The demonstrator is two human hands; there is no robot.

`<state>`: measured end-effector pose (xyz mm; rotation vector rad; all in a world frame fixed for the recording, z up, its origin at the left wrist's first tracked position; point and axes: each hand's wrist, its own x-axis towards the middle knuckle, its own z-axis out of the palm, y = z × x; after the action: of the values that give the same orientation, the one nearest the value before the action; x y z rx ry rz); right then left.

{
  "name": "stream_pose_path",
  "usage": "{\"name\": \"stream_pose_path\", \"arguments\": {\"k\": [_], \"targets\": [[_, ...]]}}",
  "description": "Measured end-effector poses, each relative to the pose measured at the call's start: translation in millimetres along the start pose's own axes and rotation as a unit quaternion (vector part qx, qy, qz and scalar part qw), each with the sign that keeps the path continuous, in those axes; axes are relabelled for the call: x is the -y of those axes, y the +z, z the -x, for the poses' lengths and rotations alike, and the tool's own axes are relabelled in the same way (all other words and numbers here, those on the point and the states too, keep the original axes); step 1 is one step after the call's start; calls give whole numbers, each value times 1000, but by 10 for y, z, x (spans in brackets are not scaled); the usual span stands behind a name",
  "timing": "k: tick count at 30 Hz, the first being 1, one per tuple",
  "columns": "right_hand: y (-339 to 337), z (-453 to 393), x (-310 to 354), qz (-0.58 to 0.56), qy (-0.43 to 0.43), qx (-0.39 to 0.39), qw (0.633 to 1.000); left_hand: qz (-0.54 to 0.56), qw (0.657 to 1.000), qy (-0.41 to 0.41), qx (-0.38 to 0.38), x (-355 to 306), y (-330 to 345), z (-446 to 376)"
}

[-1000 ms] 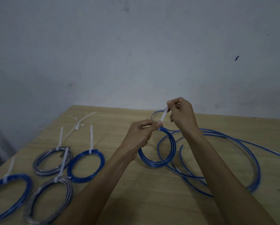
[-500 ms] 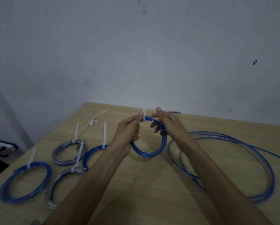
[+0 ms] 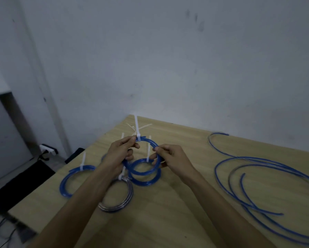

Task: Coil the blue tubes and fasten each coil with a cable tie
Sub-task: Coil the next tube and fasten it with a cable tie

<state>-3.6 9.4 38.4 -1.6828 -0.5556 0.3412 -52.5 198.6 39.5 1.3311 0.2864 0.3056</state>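
Note:
Both hands hold a small blue tube coil point(image 3: 151, 171) up above the wooden table point(image 3: 182, 203). My left hand point(image 3: 120, 154) pinches its top left beside a white cable tie point(image 3: 137, 130), whose tail sticks straight up. My right hand point(image 3: 169, 155) grips the coil's right side. Under it lies another tied blue coil point(image 3: 146, 183). A third tied blue coil point(image 3: 69, 181) rests at the left, and a tied grey coil point(image 3: 125, 201) lies below my left forearm. Long loose blue tubes point(image 3: 268, 187) sprawl on the right.
Spare white cable ties point(image 3: 144, 126) lie near the table's far left corner. The table's left edge runs diagonally. Beyond it are the floor, a dark object point(image 3: 21, 183) and a white plug point(image 3: 49, 149). A grey wall stands behind.
The tie's tail, pulled by my right hand a second ago, now stands free. My right hand moved onto the coil's rim. The held coil shifted left over the tied coils.

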Motion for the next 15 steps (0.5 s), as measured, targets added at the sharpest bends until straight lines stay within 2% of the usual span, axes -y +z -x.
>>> {"name": "stream_pose_path", "arguments": {"k": [5,15], "targets": [[292,-93,53,-17,8,22,1000,-33,998,18,-41,-40,-276,21],[590,-214,15,65,7,54,996,-154,980,31,-125,29,-570,22]]}}
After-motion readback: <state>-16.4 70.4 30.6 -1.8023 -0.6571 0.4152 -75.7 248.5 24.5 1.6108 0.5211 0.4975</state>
